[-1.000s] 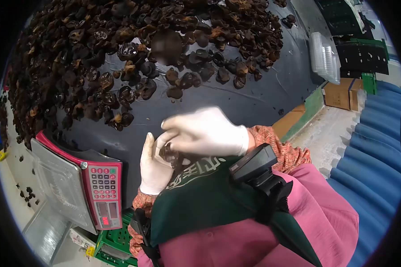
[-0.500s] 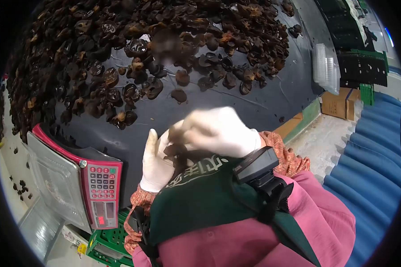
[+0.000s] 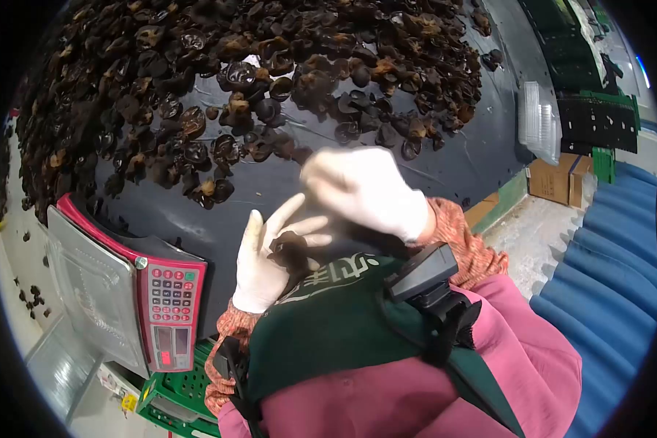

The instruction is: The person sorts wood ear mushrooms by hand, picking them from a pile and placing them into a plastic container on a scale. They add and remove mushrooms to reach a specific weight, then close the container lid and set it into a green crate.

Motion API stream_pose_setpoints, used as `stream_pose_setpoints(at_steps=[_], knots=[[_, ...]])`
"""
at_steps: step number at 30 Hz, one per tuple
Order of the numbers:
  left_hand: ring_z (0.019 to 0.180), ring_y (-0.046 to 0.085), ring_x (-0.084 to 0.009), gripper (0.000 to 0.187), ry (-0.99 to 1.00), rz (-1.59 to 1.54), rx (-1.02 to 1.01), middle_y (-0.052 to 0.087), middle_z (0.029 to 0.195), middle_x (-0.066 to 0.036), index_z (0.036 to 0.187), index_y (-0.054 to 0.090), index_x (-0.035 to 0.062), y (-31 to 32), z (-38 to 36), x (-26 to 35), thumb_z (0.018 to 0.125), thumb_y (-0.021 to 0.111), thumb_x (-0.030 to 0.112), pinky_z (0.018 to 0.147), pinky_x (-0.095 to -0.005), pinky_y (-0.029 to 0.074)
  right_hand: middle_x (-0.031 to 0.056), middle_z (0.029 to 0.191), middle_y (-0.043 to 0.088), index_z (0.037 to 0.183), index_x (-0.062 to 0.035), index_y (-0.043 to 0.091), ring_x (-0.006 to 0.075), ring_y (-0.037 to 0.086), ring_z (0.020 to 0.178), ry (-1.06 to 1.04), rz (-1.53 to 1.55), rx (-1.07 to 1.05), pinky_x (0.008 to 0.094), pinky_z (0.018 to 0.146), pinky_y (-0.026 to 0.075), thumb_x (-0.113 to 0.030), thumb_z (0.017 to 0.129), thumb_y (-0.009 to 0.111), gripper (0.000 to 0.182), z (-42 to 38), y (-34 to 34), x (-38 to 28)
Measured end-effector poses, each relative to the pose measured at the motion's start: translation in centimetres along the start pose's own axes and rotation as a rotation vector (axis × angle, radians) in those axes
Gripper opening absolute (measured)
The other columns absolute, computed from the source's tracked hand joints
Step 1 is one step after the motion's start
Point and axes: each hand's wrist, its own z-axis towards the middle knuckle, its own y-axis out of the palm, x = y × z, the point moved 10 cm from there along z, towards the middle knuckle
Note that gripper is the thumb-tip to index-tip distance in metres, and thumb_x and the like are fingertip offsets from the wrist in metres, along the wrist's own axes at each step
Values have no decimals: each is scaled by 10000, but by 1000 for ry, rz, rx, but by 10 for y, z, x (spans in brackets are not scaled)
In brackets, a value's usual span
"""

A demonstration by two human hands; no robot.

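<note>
One scale (image 3: 171, 292) stands at left; next, the left hand (image 3: 259, 269), fingers loosely cupped, its grip holding a dark mushroom (image 3: 290, 252) at the palm. Loose mushrooms (image 3: 225, 150) lie on the tabletop (image 3: 482, 142) beyond both hands, closest to the right hand (image 3: 372, 191), fingertips towards their near edge; blur hides whether that grip is clenched.

Ridged blue sheeting (image 3: 598, 292) borders the pale floor (image 3: 524, 232).

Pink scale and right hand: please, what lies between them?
In the head view, the left hand lies between the pink scale and the right hand, with a dark piece at its palm. Dark tabletop shows between scale and left hand.
</note>
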Motion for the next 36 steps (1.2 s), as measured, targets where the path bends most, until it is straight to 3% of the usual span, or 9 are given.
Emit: stream_pose_setpoints(at_steps=[1, 5, 9, 13, 17, 23, 27, 31, 36], knots=[[1061, 645, -289, 811, 13, -65, 9, 638, 1246, -183, 1527, 400, 82, 3, 2, 3, 1001, 295, 690, 699, -344, 535, 110, 761, 667, 911, -105, 652, 318, 678, 691, 14, 128, -150, 409, 630, 538, -197, 910, 638, 93, -7, 11, -6], [1023, 657, -276, 628, 27, 10, -12, 674, 1179, -153, 1347, 579, 69, -11, 6, -4, 1025, 397, 576, 727, -362, 519, 81, 833, 656, 960, -97, 691, 266, 656, 680, -100, -226, 170, 354, 623, 533, -181, 860, 696, 131, 11, -1, -1], [944, 680, -265, 526, 34, 26, 34, 710, 1079, -130, 1203, 659, 55, -12, -2, -2, 1022, 461, 508, 696, -355, 527, 76, 797, 560, 878, -108, 628, 283, 602, 721, -242, -436, 174, 409, 633, 486, -207, 816, 701, 137, 43, 28, -23], [950, 681, -262, 538, 88, 17, 41, 711, 1078, -126, 1228, 645, 48, -19, -7, 3, 1025, 452, 507, 690, -344, 526, 76, 785, 553, 838, -98, 625, 286, 598, 724, -210, -474, 199, 411, 637, 489, -165, 786, 699, 113, 50, 35, -2], [945, 675, -280, 656, 65, -71, 123, 691, 1122, -150, 1249, 632, 39, -21, -7, 5, 1010, 403, 605, 686, -349, 532, 104, 894, 630, 998, -93, 697, 290, 669, 803, 55, 248, 4, 390, 705, 547, -172, 873, 662, 152, 30, 17, -1], [849, 664, -299, 743, 86, -136, 39, 681, 1067, -167, 1213, 610, 15, -30, -2, 7, 982, 354, 673, 650, -367, 528, 113, 868, 633, 1014, -78, 688, 302, 669, 757, -127, 376, -167, 375, 677, 550, -172, 896, 655, 155, 18, 15, -63], [931, 676, -304, 391, 91, -221, 33, 703, 1052, -129, 1119, 697, 120, -32, -17, 3, 1000, 526, 451, 650, -364, 529, 91, 829, 633, 1019, -122, 697, 298, 666, 733, -257, -55, 163, 397, 636, 540, -134, 878, 657, 147, 56, 29, -42], [949, 673, -303, 384, 116, -224, 23, 703, 1056, -128, 1120, 695, 109, -39, -27, 4, 999, 534, 436, 658, -363, 530, 107, 820, 639, 931, -102, 649, 310, 672, 740, -261, -403, -39, 426, 630, 538, -99, 860, 609, 82, 92, 83, -33], [935, 673, -304, 379, 155, -253, 52, 702, 1042, -135, 1119, 689, 101, -53, -40, 5, 1008, 523, 423, 650, -371, 536, 84, 809, 668, 871, -92, 656, 311, 674, 741, -169, -142, -70, 418, 668, 539, -201, 857, 653, 111, 75, 39, -31]])
